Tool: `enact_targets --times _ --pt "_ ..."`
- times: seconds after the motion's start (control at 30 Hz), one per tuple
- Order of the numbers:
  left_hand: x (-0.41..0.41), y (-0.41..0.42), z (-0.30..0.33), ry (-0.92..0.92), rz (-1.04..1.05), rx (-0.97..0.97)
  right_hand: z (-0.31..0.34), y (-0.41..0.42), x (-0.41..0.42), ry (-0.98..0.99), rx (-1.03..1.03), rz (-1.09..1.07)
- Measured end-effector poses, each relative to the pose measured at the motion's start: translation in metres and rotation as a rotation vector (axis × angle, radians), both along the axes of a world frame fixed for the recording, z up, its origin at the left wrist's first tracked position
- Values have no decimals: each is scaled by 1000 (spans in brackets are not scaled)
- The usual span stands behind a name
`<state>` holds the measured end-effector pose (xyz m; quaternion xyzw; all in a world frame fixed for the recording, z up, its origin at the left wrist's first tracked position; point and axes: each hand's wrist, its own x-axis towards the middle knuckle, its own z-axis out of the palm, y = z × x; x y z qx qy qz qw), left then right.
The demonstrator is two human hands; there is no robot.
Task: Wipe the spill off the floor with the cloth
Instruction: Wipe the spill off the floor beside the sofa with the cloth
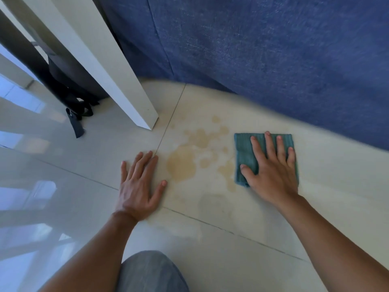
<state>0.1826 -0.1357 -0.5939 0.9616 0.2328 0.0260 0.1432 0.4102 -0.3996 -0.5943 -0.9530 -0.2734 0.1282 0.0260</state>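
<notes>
A blue upholstered sofa [273, 49] bounds the far edge of the pale tiled floor [210, 239], with a white furniture leg [117, 81] standing just left of the brownish spill [183, 163] and open tile toward the near side. The right hand [271, 167] lies flat with fingers spread on the folded teal cloth [245, 154], which touches the spill's right edge. The left hand [139, 186] rests flat on bare tile just left of the spill, fingers loosely together.

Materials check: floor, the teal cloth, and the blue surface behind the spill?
Floor: glossy glazed tile, likely ceramic or porcelain; it shows grout lines and window reflections. Teal cloth: soft ribbed textile, probably microfibre, matte. Blue surface: coarse woven upholstery fabric, with visible weave and a seam; looks like a sofa side.
</notes>
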Motion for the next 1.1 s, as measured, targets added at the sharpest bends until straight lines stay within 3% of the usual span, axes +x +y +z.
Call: enact_targets --times 0.27,0.43,0.6,0.73,0.87,1.1 --pt "-1 1 0 -7 -7 -7 1 1 -33 22 46 136" --pt "-2 2 -1 -18 -8 -8 0 -43 -14 -24 -44 -82" --pt "-1 1 0 -17 0 -9 2 -27 38 -17 -69 -185" --pt "-2 1 0 -20 2 -15 4 9 45 10 -63 -137" --pt "-1 1 0 -24 2 -19 6 38 14 34 -23 43" --pt "-3 2 -2 -30 8 -29 3 -5 -28 14 -5 178"
